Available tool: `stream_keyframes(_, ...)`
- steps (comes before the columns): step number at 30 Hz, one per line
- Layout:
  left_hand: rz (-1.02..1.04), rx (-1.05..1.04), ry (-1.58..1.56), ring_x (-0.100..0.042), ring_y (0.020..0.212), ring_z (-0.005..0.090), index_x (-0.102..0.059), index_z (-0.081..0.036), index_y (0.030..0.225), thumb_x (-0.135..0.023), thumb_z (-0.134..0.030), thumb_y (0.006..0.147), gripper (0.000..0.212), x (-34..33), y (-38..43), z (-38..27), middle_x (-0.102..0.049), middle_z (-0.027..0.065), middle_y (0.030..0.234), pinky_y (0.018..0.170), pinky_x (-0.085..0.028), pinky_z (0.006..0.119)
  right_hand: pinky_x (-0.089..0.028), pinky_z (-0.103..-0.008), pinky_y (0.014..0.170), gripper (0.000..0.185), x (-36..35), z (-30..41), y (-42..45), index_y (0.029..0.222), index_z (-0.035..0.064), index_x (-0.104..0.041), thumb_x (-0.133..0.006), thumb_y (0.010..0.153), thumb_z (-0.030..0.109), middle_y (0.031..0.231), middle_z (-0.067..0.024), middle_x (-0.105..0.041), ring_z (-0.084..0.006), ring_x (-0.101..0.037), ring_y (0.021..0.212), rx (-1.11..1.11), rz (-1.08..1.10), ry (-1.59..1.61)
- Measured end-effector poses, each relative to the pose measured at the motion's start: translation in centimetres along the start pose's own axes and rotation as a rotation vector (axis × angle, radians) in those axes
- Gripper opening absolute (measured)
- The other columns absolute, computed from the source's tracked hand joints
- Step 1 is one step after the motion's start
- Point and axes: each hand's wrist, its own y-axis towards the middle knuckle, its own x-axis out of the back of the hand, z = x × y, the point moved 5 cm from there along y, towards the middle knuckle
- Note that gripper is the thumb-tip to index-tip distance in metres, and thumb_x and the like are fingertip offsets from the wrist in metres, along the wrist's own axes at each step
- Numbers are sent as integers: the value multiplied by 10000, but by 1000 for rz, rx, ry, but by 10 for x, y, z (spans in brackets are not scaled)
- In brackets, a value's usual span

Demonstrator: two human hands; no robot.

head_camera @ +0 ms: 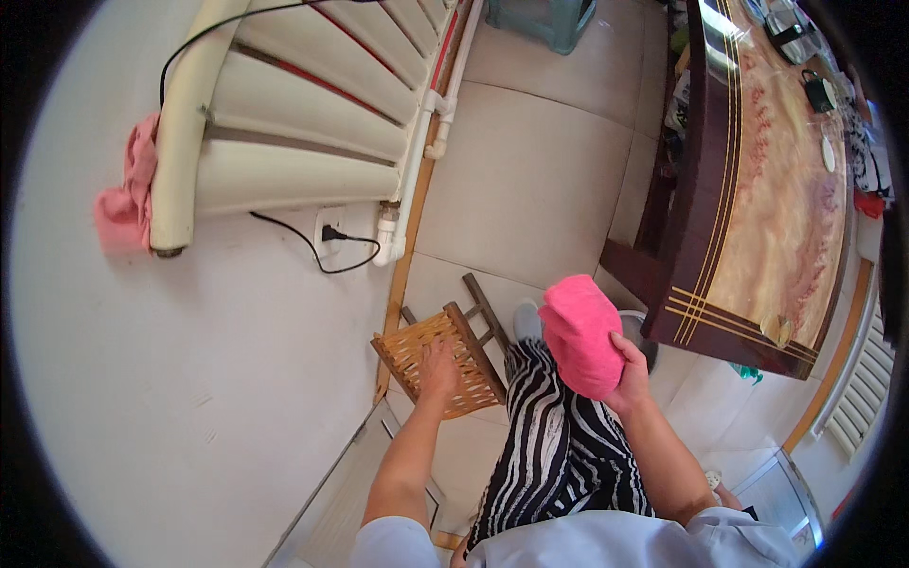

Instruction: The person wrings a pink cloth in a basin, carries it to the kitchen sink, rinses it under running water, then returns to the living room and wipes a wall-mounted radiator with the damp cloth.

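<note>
My right hand grips a folded pink cloth above my knees, with the thumb on its near side. My left hand rests on the woven seat of a small wooden folding stool, its fingers spread over the strips. The stool stands tilted in view beside the wall, left of my legs. Part of a metal bin or basin shows behind the pink cloth. Its contents are hidden.
A white radiator is on the left wall, with a pink rag hanging at its end. Below it a black plug sits in a socket. A glossy coffee table stands at the right. A green plastic stool is at the top.
</note>
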Motion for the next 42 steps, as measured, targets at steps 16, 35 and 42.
stream_keyframes(16,365,-347,416,-449,1118,334,-614,-109,1123,-583,-131,803,323,-118,172,44,-548,106,1145,965,-366,486,-438,-398,969,469,-65,91,169,1252,-8,-499,-563,856,236,1218,-148,-589,-282,-582,1088,218,-199,75)
stream_keyframes(35,345,128,-70,-540,1049,331,-655,-80,1055,-526,-276,870,298,-50,219,97,-623,138,1084,850,-482,441,-419,-403,996,492,-134,169,318,1258,-18,-497,-553,854,256,1245,-155,-576,-291,-566,1122,310,6,63)
stream_keyframes(42,163,220,-187,-573,989,291,-650,-55,1058,-491,-298,915,324,-24,230,93,-642,142,1061,832,-479,413,-426,-412,987,503,-188,155,343,1276,-19,-471,-526,871,275,1238,-163,-572,-286,-566,1122,315,218,13)
